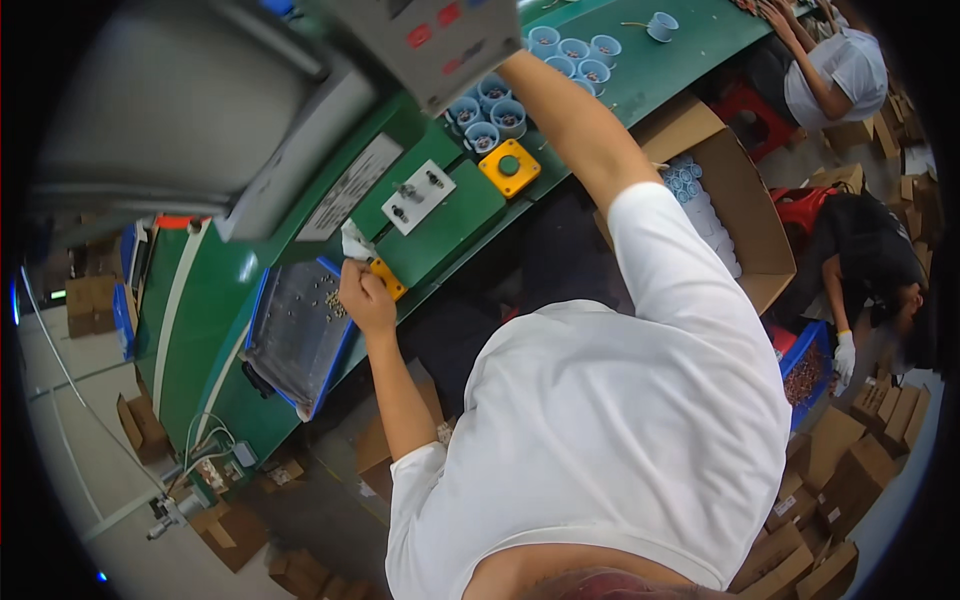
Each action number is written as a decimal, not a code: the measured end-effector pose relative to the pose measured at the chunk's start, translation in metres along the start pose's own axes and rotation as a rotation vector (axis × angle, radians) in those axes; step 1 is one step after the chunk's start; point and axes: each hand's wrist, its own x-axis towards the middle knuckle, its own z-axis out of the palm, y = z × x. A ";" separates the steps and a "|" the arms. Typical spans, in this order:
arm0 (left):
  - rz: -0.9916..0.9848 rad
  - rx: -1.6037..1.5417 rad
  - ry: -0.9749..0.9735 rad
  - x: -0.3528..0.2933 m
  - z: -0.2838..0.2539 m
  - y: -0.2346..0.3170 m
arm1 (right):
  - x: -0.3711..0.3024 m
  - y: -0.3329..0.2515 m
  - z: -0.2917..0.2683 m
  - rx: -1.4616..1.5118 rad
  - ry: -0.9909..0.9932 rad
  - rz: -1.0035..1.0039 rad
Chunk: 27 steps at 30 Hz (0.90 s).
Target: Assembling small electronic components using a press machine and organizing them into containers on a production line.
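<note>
My left hand (367, 298) is curled closed at the near edge of the green workbench (440, 262), beside a yellow control box (388, 281). A crumpled white piece (356, 241) lies just beyond its fingers; whether they grip anything is hidden. Next to this hand is a blue-rimmed tray (290, 345) with small brass-coloured parts (334, 304). My right forearm (580, 125) reaches far across the bench, and the grey control panel (440, 45) covers the hand. Several light-blue round cups (508, 118) with small pieces inside stand near that arm.
A yellow box with a green button (510, 168) and a white switch plate (419, 197) sit on the bench edge. An open carton (755, 215) of light-blue and white parts stands at right. Two co-workers (835, 75) are beyond it. A large grey machine (190, 110) fills the upper left.
</note>
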 end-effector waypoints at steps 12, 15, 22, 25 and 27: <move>-0.171 0.007 0.066 -0.009 -0.001 -0.015 | -0.119 0.239 -0.139 -0.393 0.112 0.529; -0.174 0.068 0.065 -0.011 -0.002 -0.013 | -0.148 0.277 -0.118 -0.124 0.067 0.619; -0.178 0.087 0.128 -0.019 -0.001 -0.023 | -0.218 -0.057 -0.175 1.362 0.261 0.353; -0.230 -0.046 0.127 -0.016 -0.003 -0.017 | -0.237 -0.161 -0.175 1.057 0.057 0.076; -0.219 -0.082 0.121 -0.011 -0.001 -0.016 | -0.233 -0.196 -0.157 1.308 0.037 0.030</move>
